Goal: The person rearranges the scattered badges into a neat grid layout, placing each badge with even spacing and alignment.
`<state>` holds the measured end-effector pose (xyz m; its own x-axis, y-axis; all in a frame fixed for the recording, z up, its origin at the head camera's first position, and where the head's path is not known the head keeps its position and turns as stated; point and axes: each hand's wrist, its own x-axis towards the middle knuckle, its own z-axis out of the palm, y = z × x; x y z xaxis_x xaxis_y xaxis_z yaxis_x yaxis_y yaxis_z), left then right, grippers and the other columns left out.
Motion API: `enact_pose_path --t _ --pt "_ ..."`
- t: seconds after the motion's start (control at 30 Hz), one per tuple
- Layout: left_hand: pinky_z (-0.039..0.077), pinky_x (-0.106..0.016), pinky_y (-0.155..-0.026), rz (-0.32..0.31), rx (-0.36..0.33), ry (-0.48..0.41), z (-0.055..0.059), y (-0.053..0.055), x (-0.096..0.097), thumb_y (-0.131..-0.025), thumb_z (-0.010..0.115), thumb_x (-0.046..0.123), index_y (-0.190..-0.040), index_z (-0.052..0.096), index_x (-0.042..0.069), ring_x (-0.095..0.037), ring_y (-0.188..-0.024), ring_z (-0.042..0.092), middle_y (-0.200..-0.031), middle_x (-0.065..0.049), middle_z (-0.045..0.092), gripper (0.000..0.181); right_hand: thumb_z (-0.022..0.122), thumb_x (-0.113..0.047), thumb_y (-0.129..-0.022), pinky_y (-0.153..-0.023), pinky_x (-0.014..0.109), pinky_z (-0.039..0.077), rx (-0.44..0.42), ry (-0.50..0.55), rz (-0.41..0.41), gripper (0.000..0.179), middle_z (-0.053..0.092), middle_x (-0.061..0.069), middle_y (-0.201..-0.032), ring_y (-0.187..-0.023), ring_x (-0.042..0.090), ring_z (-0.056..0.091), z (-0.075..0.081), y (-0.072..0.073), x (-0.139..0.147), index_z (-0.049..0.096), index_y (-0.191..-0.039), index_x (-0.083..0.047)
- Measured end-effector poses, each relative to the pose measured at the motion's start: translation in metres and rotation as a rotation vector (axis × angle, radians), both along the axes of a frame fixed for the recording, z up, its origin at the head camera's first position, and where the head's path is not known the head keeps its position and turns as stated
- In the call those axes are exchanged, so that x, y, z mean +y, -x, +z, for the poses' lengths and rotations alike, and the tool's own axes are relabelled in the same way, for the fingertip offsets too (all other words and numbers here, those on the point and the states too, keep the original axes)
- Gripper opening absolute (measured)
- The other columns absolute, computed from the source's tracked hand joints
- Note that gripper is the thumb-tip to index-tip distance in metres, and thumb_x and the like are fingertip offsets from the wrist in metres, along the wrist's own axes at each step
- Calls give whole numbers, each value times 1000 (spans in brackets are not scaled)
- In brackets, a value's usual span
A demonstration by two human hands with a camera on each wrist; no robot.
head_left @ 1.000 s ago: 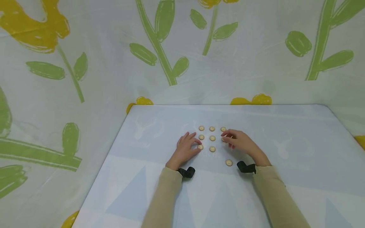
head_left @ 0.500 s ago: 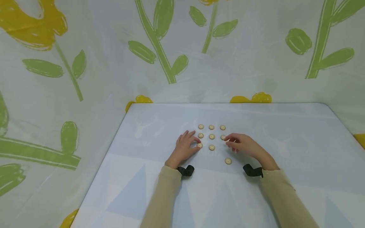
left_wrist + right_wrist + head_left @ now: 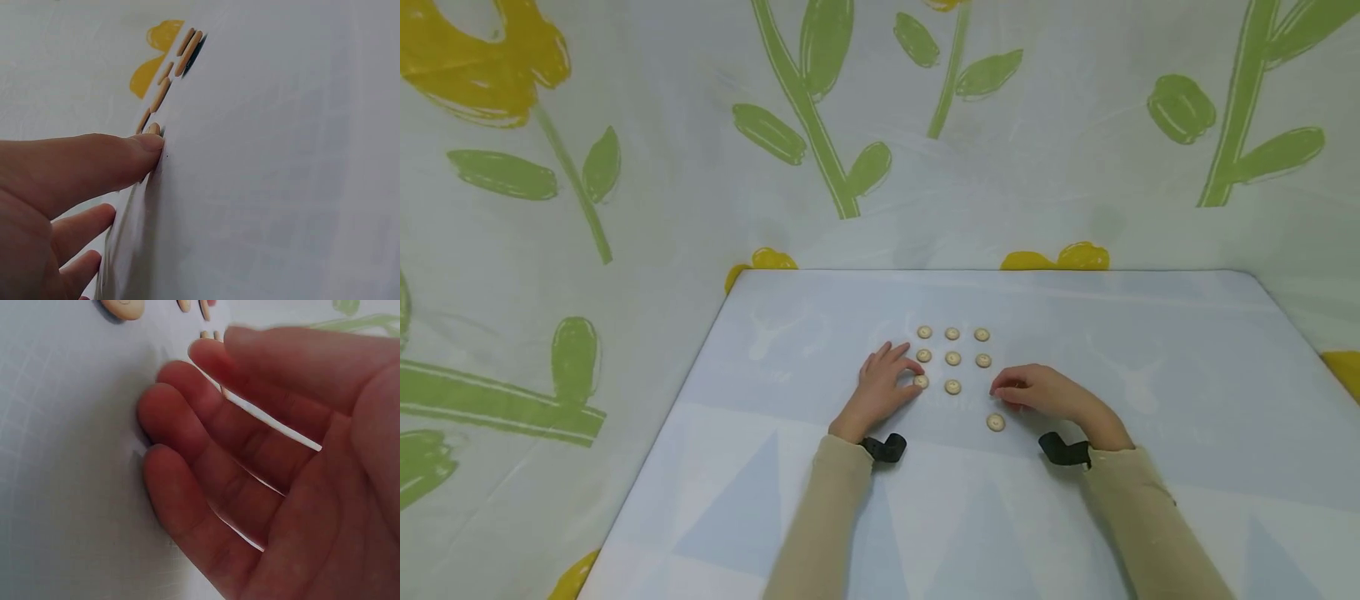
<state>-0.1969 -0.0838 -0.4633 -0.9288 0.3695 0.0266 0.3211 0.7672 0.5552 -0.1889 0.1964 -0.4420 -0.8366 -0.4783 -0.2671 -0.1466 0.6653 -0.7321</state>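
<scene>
Small round wooden buttons lie in rows on the table. My left hand (image 3: pixel 882 387) pinches the front-left button (image 3: pixel 921 382) between thumb and index finger, its other fingers spread. In the left wrist view a fingertip (image 3: pixel 149 142) covers most of that button. My right hand (image 3: pixel 1051 395) hovers with loosely bent fingers and holds nothing, right of the grid. Just in front of its fingertips lies a separate button (image 3: pixel 996 422), nearer to me than the rows. The right wrist view shows bent fingers (image 3: pixel 172 481) close over the table, with a button (image 3: pixel 125 306) beyond them.
Two full rows of buttons, including a middle one (image 3: pixel 952 358), stand behind the front row, where another button (image 3: pixel 952 387) sits beside the pinched one. The pale blue and white tabletop (image 3: pixel 1187 375) ends at a flower-patterned cloth wall (image 3: pixel 1037 192). Black camera mounts (image 3: pixel 1063 450) sit at both wrists.
My right hand has let go of the right-hand button of the middle row and come back towards the separate button. My left hand keeps its pinch in the same spot.
</scene>
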Motion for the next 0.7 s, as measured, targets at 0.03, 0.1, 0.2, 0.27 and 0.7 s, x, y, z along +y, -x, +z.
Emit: enact_pose_path --t 0.03,0.1,0.2,0.27,0.7 --pt "8 -49 -103 1 -1 -3 0 0 -1 -82 62 27 -97 61 21 -27 -133 13 -141 -4 32 16 56 -20 -87 -65 31 43 3 -11 7 11 58 1 -76 -71 17 51 0 0 -1 63 -94 -14" --pt "8 -49 -103 3 -7 -2 1 0 -1 -82 62 27 -97 61 21 -28 -133 13 -141 -4 32 16 57 -18 -86 -65 30 43 4 -41 13 9 59 -2 -79 -73 16 51 0 -1 -4 64 -93 -16" --pt "8 -50 -103 4 -11 -7 1 0 -2 -81 63 26 -96 61 21 -28 -133 13 -141 -4 33 16 61 -19 -84 -67 30 43 -5 -91 23 7 59 -5 -81 -74 15 50 0 -3 -6 64 -90 -19" --pt "9 -50 -103 4 -9 -9 1 -1 -2 -81 63 26 -96 61 21 -29 -133 13 -141 -5 33 16 64 -21 -82 -67 30 42 -12 -117 34 7 59 -5 -81 -75 15 50 2 -5 -9 64 -88 -21" --pt "8 -50 -103 3 1 -8 -1 -1 -1 -81 63 26 -96 61 22 -27 -134 13 -141 -4 32 16 71 -21 -75 -60 30 38 20 -163 134 12 50 -3 -67 -66 13 47 7 -12 -17 61 -82 -20"
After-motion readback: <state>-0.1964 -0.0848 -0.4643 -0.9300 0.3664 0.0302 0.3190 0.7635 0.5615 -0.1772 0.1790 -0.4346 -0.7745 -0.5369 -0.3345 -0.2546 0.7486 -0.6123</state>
